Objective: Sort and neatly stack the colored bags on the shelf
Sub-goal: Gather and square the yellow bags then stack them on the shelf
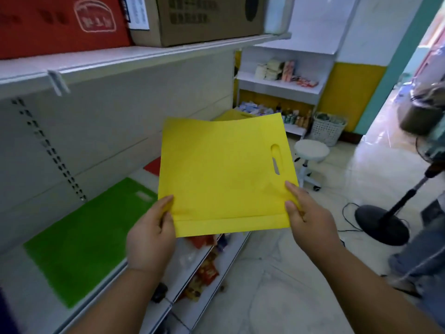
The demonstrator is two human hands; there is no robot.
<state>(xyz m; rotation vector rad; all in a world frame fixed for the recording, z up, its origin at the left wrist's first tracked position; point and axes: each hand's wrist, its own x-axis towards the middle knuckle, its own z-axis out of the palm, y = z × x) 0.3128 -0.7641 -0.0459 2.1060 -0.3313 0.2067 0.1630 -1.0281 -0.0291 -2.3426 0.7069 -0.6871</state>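
I hold a flat yellow bag with a cut-out handle slot in the air in front of the shelf. My left hand pinches its near left corner and my right hand pinches its near right corner. Under and left of it, a green bag lies flat on the white shelf. A red bag shows partly behind the yellow one, further along the shelf. Another yellow bag peeks out at the far end, mostly hidden.
An upper shelf carries a red box and a cardboard box. Snack packets lie on the lower shelf. On the floor stand a white stool, a basket and a fan base. A person's leg is at the right.
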